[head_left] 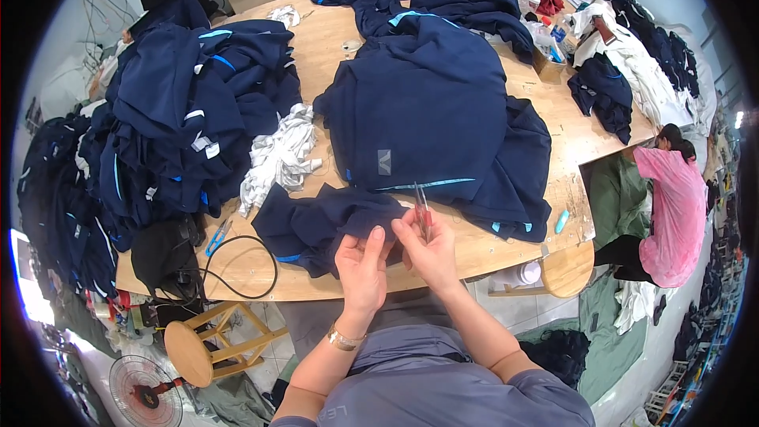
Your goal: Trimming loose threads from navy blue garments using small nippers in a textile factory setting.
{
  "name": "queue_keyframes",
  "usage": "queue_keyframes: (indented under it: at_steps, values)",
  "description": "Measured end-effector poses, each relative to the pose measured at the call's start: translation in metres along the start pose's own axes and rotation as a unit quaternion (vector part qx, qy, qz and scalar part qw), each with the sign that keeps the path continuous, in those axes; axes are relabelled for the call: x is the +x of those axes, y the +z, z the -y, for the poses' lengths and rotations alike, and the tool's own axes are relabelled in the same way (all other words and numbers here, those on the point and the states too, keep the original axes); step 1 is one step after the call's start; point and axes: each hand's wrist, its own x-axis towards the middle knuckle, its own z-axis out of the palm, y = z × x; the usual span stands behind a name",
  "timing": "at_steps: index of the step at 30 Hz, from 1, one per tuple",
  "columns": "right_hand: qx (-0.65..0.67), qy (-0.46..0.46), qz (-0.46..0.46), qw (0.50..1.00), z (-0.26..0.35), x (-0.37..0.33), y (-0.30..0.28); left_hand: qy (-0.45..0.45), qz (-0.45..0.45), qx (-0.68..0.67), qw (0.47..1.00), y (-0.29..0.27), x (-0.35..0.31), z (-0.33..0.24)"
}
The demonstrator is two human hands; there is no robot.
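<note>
Close to the table's near edge, my left hand point(363, 267) pinches the edge of a navy garment point(316, 220) between thumb and fingers. That piece, bunched up with a bright blue strip at its lower left, lies partly on the table. My right hand point(431, 251) is beside it, wrapped round thread snips point(422, 217) with red sides, their metal points directed away from me. The right thumb and fingertips come near the same cloth; whether they grip it I cannot tell. Just beyond lies a larger navy garment point(427, 122) with a light blue strip and a grey patch.
A tall heap of navy garments point(170, 103) stands at left, beside white cloth scraps point(281, 154). Blue snips point(219, 236) and a black cable point(273, 257) lie at the near left. Wooden stools point(190, 353) stand below. Two people work across the table; another in pink point(672, 198) bends at right.
</note>
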Motion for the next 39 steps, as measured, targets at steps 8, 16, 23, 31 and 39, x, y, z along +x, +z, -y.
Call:
queue_keyframes:
  at_steps: [8,16,23,31,39]
  values:
    - [0.122,-0.022,0.003,0.992,0.015,-0.003,-0.005,-0.009,-0.009,-0.044,0.999,0.004,0.003,-0.006]
    - [-0.043,-0.015,-0.003,0.999,0.01,0.0,0.002,0.009,0.004,0.015,1.0,0.004,-0.002,0.001]
    - [0.003,-0.093,0.032,0.995,0.012,-0.012,-0.022,-0.063,-0.015,-0.081,0.995,0.005,0.004,-0.018]
    - [-0.418,-0.311,0.007,0.854,0.012,-0.001,-0.027,-0.091,-0.008,-0.097,0.991,0.007,0.001,-0.025]
    - [-0.462,-0.33,0.019,0.823,0.014,0.003,-0.027,-0.083,-0.007,-0.073,0.994,0.01,-0.002,-0.024]
